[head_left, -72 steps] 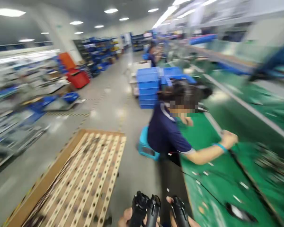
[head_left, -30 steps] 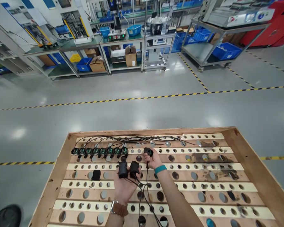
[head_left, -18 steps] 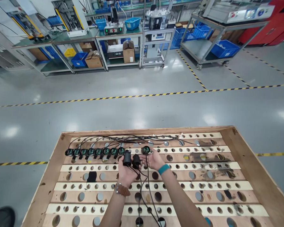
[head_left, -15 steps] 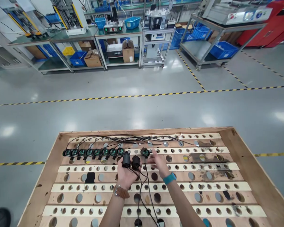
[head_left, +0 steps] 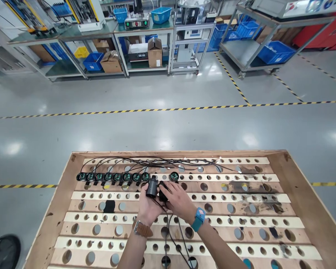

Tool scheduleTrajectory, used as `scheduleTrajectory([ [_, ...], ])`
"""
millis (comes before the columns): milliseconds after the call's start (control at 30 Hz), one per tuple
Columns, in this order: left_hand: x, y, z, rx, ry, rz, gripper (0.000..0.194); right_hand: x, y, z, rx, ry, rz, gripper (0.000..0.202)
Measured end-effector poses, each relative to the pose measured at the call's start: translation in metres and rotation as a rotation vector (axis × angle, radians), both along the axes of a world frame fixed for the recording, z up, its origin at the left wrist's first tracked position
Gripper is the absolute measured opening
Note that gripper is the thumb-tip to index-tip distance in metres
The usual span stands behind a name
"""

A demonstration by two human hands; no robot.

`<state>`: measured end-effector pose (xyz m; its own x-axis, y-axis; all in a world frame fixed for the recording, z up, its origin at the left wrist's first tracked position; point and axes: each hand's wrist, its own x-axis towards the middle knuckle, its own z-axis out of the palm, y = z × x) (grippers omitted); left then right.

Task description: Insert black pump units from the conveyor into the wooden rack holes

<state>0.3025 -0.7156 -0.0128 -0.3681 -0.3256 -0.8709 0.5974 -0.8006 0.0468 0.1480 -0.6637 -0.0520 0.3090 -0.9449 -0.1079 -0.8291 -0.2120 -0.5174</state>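
Nine plugs (head_left: 113, 176) seated along that wooden rack (head_left: 296, 186), left hand (head_left: 149, 207) clutching one more plug (head_left: 151, 187), right hand (head_left: 177, 199) pinching another (head_left: 162, 189), loads of holes unfilled.

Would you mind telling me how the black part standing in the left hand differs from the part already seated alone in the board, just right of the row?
The held part stands clear of the wooden board in the left hand; the seated part sits in a hole. The held part shows a plain black side, the seated part a green round face. Both are small, dark and trail black wires.
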Motion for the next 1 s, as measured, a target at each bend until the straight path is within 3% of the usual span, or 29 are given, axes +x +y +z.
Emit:
scheduleTrajectory([
  [133,-0.001,-0.002,0.004,0.013,-0.009,0.026,0.029,-0.002,-0.003,-0.013,-0.012,-0.063,0.075,0.066],
  [233,0.002,-0.001,0.000,0.040,0.014,-0.018,0.037,-0.009,-0.007,-0.021,-0.007,-0.143,0.107,0.064],
  [433,0.002,0.008,-0.013,0.033,0.071,-0.004,0.040,-0.024,-0.036,-0.011,0.027,-0.071,0.005,0.055],
  [567,-0.009,-0.007,-0.020,0.181,-0.006,0.031,0.043,-0.028,-0.065,-0.002,0.022,0.016,-0.034,0.046],
  [700,-0.021,-0.032,-0.028,0.215,-0.014,0.012,0.041,-0.032,-0.085,-0.005,0.073,0.044,-0.009,0.039],
  [833,-0.030,-0.043,-0.034,0.238,-0.040,-0.029,0.046,-0.032,-0.085,-0.009,0.084,0.080,0.024,0.031],
  [1000,-0.034,-0.043,-0.038,0.230,-0.090,-0.056,0.046,-0.021,-0.079,-0.010,0.103,0.083,0.080,0.049],
])
